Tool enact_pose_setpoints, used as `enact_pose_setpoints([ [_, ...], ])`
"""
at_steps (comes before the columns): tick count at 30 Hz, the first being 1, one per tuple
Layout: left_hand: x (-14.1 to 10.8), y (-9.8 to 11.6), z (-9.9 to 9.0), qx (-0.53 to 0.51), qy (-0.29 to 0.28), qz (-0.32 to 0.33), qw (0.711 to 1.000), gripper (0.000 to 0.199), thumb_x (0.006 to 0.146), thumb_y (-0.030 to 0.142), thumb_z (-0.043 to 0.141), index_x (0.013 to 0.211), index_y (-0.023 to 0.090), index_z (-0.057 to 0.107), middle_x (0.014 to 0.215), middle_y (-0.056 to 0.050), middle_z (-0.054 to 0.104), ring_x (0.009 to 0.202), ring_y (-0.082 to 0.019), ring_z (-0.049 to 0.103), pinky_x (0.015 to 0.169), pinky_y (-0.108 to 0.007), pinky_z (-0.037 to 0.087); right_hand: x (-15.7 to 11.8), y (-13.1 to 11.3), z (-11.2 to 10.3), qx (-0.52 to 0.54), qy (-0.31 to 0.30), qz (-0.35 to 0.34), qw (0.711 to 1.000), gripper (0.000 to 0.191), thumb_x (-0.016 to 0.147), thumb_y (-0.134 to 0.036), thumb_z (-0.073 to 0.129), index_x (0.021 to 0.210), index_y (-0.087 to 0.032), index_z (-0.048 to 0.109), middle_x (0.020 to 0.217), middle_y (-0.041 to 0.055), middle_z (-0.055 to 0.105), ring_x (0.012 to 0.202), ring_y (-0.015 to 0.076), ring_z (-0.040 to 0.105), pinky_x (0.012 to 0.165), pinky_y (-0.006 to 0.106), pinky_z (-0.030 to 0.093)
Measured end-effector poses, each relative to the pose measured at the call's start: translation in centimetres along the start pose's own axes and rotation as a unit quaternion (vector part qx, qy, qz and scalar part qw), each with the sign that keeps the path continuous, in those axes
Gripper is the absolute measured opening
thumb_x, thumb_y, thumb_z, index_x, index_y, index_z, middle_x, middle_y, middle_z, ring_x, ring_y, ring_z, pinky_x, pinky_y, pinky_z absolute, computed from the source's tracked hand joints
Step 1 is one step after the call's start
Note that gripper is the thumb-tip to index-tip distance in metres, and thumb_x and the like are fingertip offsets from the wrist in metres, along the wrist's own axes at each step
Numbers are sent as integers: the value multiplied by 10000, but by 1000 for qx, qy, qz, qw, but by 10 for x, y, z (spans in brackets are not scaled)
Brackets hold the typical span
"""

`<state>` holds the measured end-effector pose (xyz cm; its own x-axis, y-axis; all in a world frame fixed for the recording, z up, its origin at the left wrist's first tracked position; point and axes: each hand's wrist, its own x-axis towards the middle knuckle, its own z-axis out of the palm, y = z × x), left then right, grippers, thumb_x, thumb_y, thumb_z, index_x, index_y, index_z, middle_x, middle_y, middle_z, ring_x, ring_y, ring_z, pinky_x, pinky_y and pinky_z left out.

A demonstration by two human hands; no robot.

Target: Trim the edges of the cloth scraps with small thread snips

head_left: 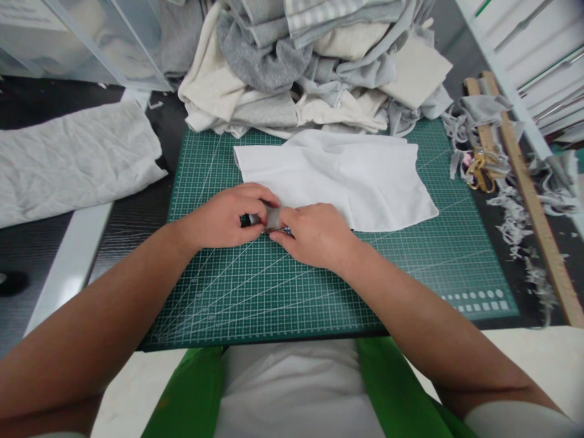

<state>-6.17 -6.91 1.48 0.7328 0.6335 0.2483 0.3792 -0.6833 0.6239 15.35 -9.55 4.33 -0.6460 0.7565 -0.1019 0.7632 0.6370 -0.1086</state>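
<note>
Head view, worktable from above. The dark table (132, 225) carries my green cutting mat (319, 292), ruled with a white grid and fanned angle lines. Behind the mat rises a heap of grey and cream fabric (314, 67); to the left, off the mat, lies a flat grey cloth (73, 158). On the mat's upper half rests a white fabric piece (347, 176), creased, its near left edge meeting my hands. Along the right edge runs a wooden ruler (533, 201), with gold-handled scissors (479, 170) and loose grey trimmings (515, 219) beside it. My left hand (223, 216) and right hand (314, 234) are drawn together at mid-mat, fingers curled, pinching between them a small grey scrap (272, 217) just at the white piece's lower left edge; something dark shows under my left fingers, too hidden to identify. Judged from this layout, the white piece appears uncut, and most of the heap remains unhandled; the trimmings suggest some cutting is done.
</note>
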Motion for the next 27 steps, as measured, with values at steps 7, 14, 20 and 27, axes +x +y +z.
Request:
enact_pose_setpoints([
  [7,0,1,0,-7,-1,-9,1000,94,782,119,599,780,194,656,1186,-59,658,1107,-205,617,1002,-357,497,0,-4,-2,-11,-11,-6,1000,358,990,-454,412,1080,-187,633,909,72,755,773,261,692,590,348,366],
  [14,-1,-1,1,-10,2,-1,1000,103,774,96,604,795,179,660,1185,-69,654,1103,-207,618,997,-358,496,1,-4,0,-18,-2,-11,1000,347,993,-444,413,1056,-184,633,863,69,754,735,260,694,563,337,347],
  [20,-1,-1,-1,-15,-4,-7,1000,92,802,119,601,811,180,669,1188,-71,653,1115,-203,615,1000,-350,494,1,-3,-1,-13,-11,-7,1000,343,991,-453,418,1053,-190,629,890,62,756,755,251,695,576,329,343],
  [27,-2,-2,-5,-28,-14,-18,999,92,808,120,612,841,182,672,1222,-75,645,1144,-197,617,1024,-343,488,2,-3,1,-4,-12,0,1000,336,983,-455,442,1070,-194,634,887,65,755,765,240,690,599,323,354],
])
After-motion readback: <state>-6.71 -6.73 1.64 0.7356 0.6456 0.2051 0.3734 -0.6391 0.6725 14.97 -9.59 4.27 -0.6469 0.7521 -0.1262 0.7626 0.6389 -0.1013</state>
